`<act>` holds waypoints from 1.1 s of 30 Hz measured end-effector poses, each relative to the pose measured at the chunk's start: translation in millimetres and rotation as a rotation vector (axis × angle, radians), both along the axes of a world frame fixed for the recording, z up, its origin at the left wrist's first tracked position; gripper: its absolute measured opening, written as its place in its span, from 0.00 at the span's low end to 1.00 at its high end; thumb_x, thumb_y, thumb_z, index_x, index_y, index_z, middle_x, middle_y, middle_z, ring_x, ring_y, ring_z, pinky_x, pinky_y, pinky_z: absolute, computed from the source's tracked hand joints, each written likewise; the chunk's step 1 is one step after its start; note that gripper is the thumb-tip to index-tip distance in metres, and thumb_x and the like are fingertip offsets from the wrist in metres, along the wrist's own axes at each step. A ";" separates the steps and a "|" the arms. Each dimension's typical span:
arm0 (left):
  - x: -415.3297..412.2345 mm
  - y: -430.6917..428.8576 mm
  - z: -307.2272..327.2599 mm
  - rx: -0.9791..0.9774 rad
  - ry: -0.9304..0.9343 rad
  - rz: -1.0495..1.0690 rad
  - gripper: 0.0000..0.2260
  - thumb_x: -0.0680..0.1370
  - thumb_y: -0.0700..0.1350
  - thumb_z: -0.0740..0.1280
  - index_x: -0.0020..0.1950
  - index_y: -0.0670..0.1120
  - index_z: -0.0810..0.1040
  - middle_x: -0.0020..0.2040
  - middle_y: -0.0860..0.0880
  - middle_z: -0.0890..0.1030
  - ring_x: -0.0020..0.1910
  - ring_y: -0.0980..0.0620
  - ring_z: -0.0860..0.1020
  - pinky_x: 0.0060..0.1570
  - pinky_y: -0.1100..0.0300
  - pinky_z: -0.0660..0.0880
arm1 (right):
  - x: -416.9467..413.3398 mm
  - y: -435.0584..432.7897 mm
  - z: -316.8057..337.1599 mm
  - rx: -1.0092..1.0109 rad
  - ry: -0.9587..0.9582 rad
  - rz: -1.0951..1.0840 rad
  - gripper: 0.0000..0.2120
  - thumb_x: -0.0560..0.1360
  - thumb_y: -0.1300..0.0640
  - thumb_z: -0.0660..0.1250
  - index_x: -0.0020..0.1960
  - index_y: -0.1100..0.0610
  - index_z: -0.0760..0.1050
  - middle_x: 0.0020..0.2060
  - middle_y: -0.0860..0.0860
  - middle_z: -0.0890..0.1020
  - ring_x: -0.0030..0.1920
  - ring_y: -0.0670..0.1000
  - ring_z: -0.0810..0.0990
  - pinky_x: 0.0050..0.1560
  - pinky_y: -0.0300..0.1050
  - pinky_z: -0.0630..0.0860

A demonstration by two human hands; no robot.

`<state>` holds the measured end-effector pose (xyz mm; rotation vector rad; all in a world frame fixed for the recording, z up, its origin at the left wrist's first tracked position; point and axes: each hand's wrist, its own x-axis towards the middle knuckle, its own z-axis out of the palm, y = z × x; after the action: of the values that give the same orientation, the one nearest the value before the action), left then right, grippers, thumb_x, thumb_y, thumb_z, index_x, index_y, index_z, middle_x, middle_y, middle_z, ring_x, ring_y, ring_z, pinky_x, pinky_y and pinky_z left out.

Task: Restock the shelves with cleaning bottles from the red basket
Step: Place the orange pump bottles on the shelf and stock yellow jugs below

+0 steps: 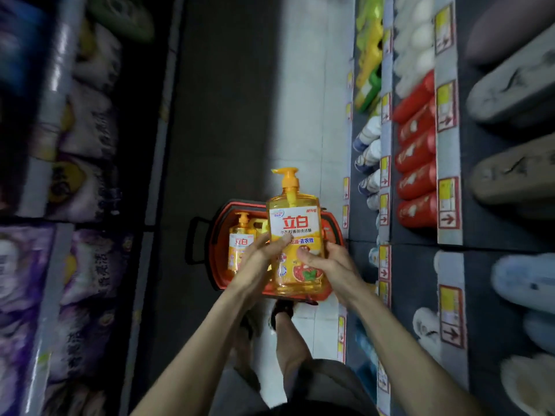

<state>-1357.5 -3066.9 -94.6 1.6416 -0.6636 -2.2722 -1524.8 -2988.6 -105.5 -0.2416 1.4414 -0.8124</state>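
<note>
A shop aisle (price-tagged shelves (447,205), stocked goods).

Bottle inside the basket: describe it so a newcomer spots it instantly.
A red basket sits on the aisle floor. In its left part is a yellow pump bottle, label showing. Unlike the matching held bottle, it is in no hand.

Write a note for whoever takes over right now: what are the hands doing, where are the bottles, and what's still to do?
Left grip: holds the yellow pump bottle on its left side.
Right grip: holds the same bottle lower down on its right side, thumb on the label.
The bottle is upright, above the red basket on the floor.
Done: this bottle is out of the basket.
Left: set it on the shelves. At least a second bottle stands in the basket.
</note>
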 end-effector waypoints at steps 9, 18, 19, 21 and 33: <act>82.2 17.4 150.1 -0.346 0.035 0.122 0.19 0.81 0.45 0.73 0.70 0.41 0.78 0.63 0.39 0.85 0.62 0.36 0.84 0.63 0.39 0.81 | 59.9 -23.6 141.0 -0.272 0.096 0.252 0.33 0.65 0.44 0.84 0.65 0.55 0.80 0.56 0.55 0.88 0.57 0.58 0.88 0.64 0.65 0.81; 205.7 89.7 279.4 -0.724 -0.020 0.223 0.17 0.82 0.43 0.71 0.70 0.47 0.77 0.62 0.46 0.86 0.61 0.45 0.86 0.59 0.49 0.84 | 177.3 2.4 262.4 -0.539 0.093 0.470 0.28 0.72 0.47 0.82 0.67 0.53 0.79 0.58 0.55 0.88 0.59 0.58 0.87 0.65 0.65 0.80; 220.4 100.4 290.9 -0.757 -0.038 0.243 0.18 0.81 0.44 0.72 0.71 0.48 0.77 0.63 0.47 0.86 0.61 0.46 0.85 0.60 0.48 0.83 | 193.3 8.8 275.1 -0.576 0.095 0.477 0.26 0.73 0.48 0.81 0.67 0.53 0.79 0.58 0.54 0.88 0.60 0.57 0.87 0.65 0.65 0.80; 248.2 122.4 310.8 -0.835 -0.086 0.283 0.19 0.81 0.47 0.72 0.71 0.48 0.77 0.64 0.48 0.86 0.63 0.48 0.85 0.63 0.46 0.82 | 224.9 21.4 300.3 -0.650 0.112 0.494 0.24 0.74 0.48 0.80 0.67 0.52 0.79 0.58 0.52 0.88 0.60 0.55 0.87 0.65 0.63 0.80; 400.4 256.7 416.9 -1.154 -0.398 0.695 0.18 0.82 0.46 0.71 0.72 0.48 0.78 0.63 0.49 0.86 0.63 0.48 0.84 0.61 0.48 0.82 | 413.1 78.3 420.8 -1.007 0.017 0.811 0.26 0.70 0.44 0.80 0.64 0.50 0.80 0.56 0.48 0.88 0.60 0.49 0.86 0.66 0.59 0.80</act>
<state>-957.1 -2810.1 322.3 1.3367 -0.9995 -0.7648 -1111.7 -2910.3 315.3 -1.4840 0.7053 -0.7685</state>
